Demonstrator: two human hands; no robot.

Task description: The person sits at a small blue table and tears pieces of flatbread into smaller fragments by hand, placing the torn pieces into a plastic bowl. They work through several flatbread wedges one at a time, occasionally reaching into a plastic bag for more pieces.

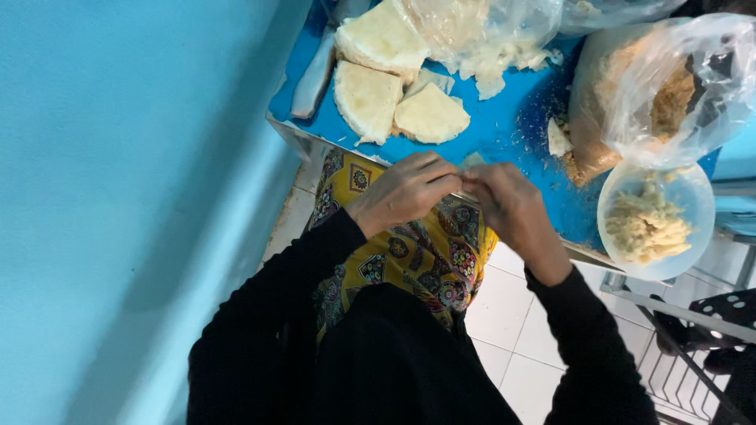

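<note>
Left hand: my left hand (405, 191) is curled, its fingertips pinched onto something small at the near edge of the blue tabletop (504, 126).
Right hand: my right hand (512, 211) meets it fingertip to fingertip, also pinched shut.
Held thing: a small pale piece (471, 162) shows just above where the fingers meet; I cannot tell its shape or long axis.
Key relation: the folded dough pieces (394, 94) lie beyond the left hand, which is nearer them; the bowl of pale filling (650, 224) sits just beside my right hand.
Also there: a clear plastic bag of brown crumbs (630, 94) behind the bowl.
</note>
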